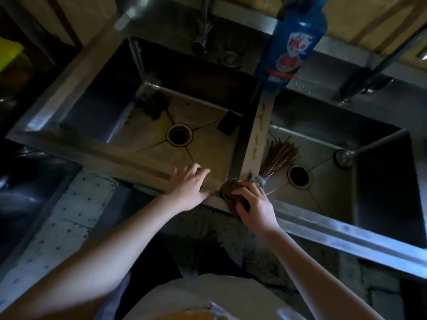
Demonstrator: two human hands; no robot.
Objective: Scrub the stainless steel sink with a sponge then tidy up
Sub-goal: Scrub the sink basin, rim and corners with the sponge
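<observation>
At the near end of the divider [260, 131] between the basins, the right hand [254, 205] grips the sponge [227, 196] against the sink [104, 155] rim. The left hand [190, 184] rests flat nearby, fingers straight. Scrubbing seems underway; the next strokes likely run far along the streaked divider.

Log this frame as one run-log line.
phase: scrub | left hand: flat on sink rim | right hand: grips sponge at divider front corner | bottle: at divider's back end | brush: in right basin
</observation>
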